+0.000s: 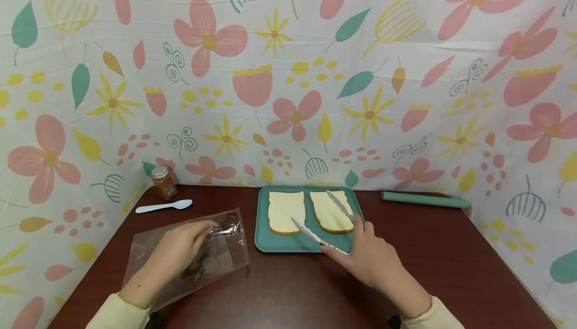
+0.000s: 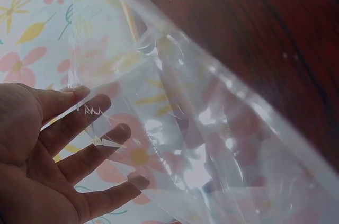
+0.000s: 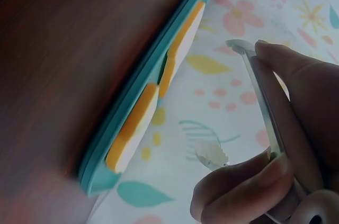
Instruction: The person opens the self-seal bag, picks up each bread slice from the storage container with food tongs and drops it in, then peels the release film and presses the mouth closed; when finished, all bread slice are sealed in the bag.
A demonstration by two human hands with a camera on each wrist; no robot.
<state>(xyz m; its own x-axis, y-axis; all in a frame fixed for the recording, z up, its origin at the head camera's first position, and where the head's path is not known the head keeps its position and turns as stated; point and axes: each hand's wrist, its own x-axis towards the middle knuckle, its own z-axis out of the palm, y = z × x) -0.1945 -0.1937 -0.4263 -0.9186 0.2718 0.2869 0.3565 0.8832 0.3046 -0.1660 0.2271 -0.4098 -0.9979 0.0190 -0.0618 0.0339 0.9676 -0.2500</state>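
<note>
My left hand (image 1: 176, 246) pinches a clear plastic bag (image 1: 232, 241) between thumb and forefinger, its other fingers spread in the left wrist view. Bright glare lies across the loose film (image 2: 212, 128). On the right, my right hand (image 1: 376, 259) grips metal tongs (image 1: 307, 231) with their two arms spread apart. The tips reach over a teal tray (image 1: 275, 247) that bears two slices of bread, a left slice (image 1: 286, 211) and a right slice (image 1: 324, 214). One tong tip overlaps each slice in the head view; whether they touch the bread I cannot tell.
At the back left stands a small glass jar (image 1: 165, 184) with a metal lid, and a pale spoon (image 1: 164, 206) lies before it. A green rolled piece (image 1: 423, 200) lies at the back right. Flower-patterned cloth (image 1: 288, 78) walls the dark table (image 1: 288, 294).
</note>
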